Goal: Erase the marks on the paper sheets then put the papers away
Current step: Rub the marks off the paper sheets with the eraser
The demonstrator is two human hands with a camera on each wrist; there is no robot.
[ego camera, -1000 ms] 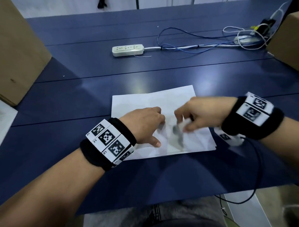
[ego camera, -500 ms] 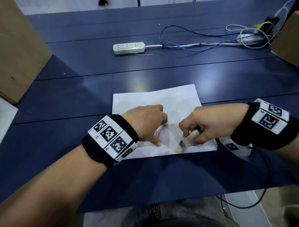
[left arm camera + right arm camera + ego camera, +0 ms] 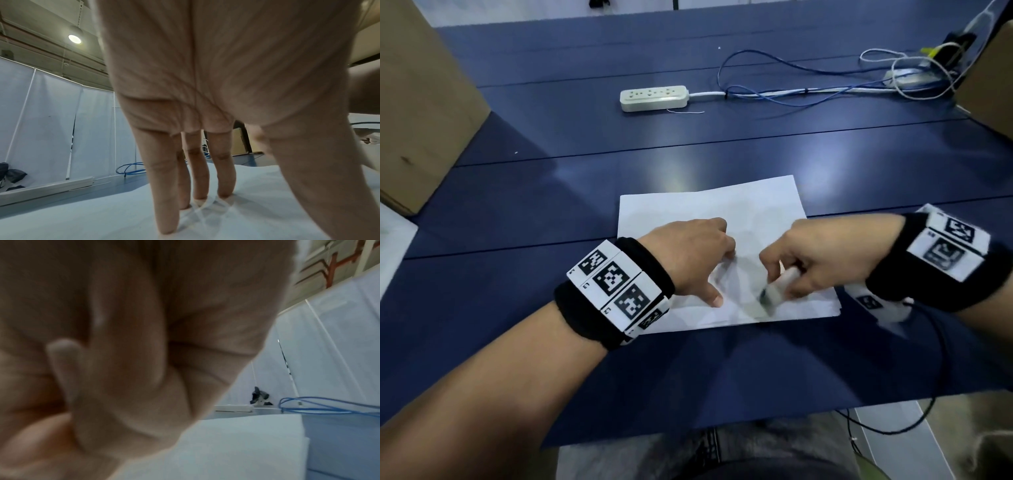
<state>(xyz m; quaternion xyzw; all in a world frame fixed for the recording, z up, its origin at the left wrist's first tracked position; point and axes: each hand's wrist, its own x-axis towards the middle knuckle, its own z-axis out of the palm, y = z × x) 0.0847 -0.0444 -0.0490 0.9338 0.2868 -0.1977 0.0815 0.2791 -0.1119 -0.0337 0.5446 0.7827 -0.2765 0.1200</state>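
- My left hand (image 3: 695, 253) rests on the paper sheets (image 3: 726, 212), its fingers (image 3: 168, 186) straight and angled down so the tips press on the top sheet; the thumb points toward me with its tip on the paper.
- In the left wrist view, faint crossed marks (image 3: 207, 206) show on the sheet right at those fingertips.
- My right hand (image 3: 822, 253) has its fingers curled round a white eraser (image 3: 779, 286), pinching it between thumb and the others; the dark lower end of the eraser touches the paper near the front edge, just right of my left thumb.
- A grey smudge (image 3: 755, 310) lies on the sheet beside and under the eraser tip.
- The right wrist view is mostly filled by the blurred, curled hand; I cannot make out the eraser there.
- The sheets lie as a slightly offset stack on the dark blue surface (image 3: 722, 370), close to the near edge and a little askew, directly before me.
- Further back on the surface sits a white power strip (image 3: 654, 98), with blue and white cables (image 3: 791, 85) trailing off to the right.
- A cardboard box (image 3: 424, 102) stands at the left, and another brown box (image 3: 989, 78) at the far right edge.
- Both wrists wear black bands with printed marker tags.
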